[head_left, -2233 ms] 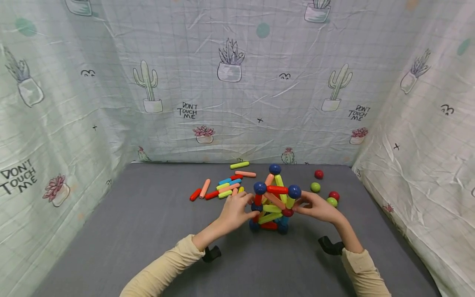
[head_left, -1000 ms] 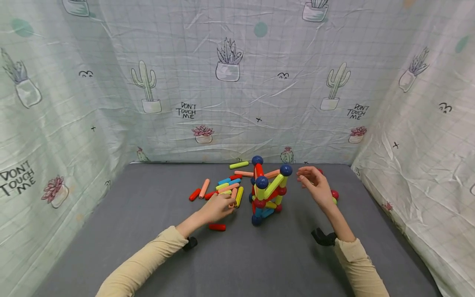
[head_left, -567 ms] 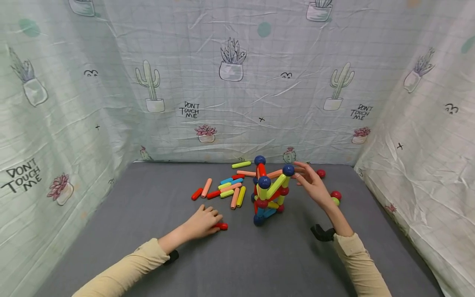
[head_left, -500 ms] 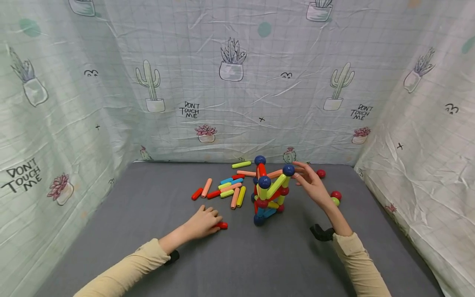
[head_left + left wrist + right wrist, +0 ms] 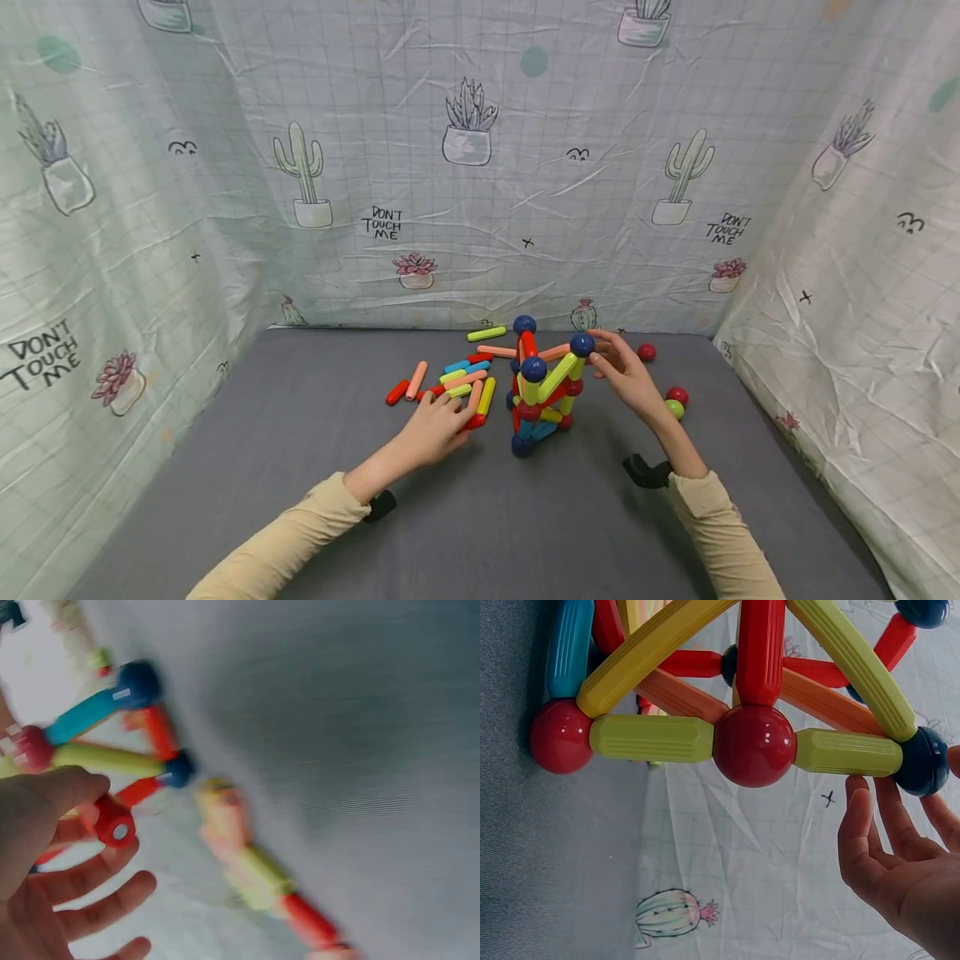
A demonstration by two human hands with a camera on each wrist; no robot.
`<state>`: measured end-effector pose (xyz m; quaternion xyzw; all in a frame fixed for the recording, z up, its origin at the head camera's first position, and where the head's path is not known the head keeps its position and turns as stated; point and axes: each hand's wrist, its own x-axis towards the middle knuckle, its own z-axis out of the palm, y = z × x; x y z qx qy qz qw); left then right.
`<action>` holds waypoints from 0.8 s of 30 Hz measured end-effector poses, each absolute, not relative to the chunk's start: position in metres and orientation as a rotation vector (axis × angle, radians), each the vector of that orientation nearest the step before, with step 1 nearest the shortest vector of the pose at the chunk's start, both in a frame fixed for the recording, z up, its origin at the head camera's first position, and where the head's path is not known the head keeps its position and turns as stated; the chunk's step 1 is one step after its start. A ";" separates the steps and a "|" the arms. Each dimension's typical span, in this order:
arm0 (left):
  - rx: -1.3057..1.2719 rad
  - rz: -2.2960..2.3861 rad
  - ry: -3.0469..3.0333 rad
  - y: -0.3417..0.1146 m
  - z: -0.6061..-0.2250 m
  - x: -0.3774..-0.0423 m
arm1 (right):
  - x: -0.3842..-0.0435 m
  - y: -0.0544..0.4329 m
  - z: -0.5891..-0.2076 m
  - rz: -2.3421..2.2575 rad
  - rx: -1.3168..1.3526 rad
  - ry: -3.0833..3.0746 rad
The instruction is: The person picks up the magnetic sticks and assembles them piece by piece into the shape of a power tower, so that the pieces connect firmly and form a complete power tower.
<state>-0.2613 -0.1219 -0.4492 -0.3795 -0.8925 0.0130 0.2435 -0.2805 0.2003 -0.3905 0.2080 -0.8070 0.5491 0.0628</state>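
Observation:
A built structure of magnetic rods and balls (image 5: 555,379) stands on the grey table, with blue balls on its upper corners. My left hand (image 5: 431,432) pinches a red magnetic rod (image 5: 475,422) between thumb and fingers, left of the structure. In the left wrist view, the rod's round metal end (image 5: 120,831) faces the camera. My right hand (image 5: 626,371) is at the structure's upper right side, its fingertips touching or very near a blue ball (image 5: 922,761) and the yellow-green rod (image 5: 847,752) beneath it. Its fingers are only slightly bent.
Loose rods in several colours, among them a salmon rod (image 5: 417,380) and a yellow rod (image 5: 486,397), lie left of the structure. Red balls (image 5: 647,352) and a green ball (image 5: 674,408) lie to the right. A printed cloth (image 5: 330,275) hangs behind the table.
The structure has been turned and both hands left it; my right hand then returned to its upper corner. My left hand took the red rod from the table and carried it towards the structure.

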 end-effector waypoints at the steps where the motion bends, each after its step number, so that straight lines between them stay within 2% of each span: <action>1: -1.006 0.012 -2.419 -0.117 -0.442 -0.262 | -0.280 0.200 -0.391 1.655 0.627 -2.441; 9: -0.835 -0.141 -2.173 -0.074 -0.380 -0.258 | -0.281 0.201 -0.391 1.642 0.631 -2.444; 14: -0.825 -0.216 -2.063 -0.048 -0.350 -0.254 | -0.282 0.201 -0.392 1.641 0.630 -2.444; 18: -0.892 -0.307 -2.073 -0.031 -0.344 -0.257 | -0.283 0.201 -0.392 1.652 0.635 -2.436; 24: -0.952 -0.352 -2.165 -0.014 -0.354 -0.265 | -0.284 0.202 -0.392 1.631 0.634 -2.437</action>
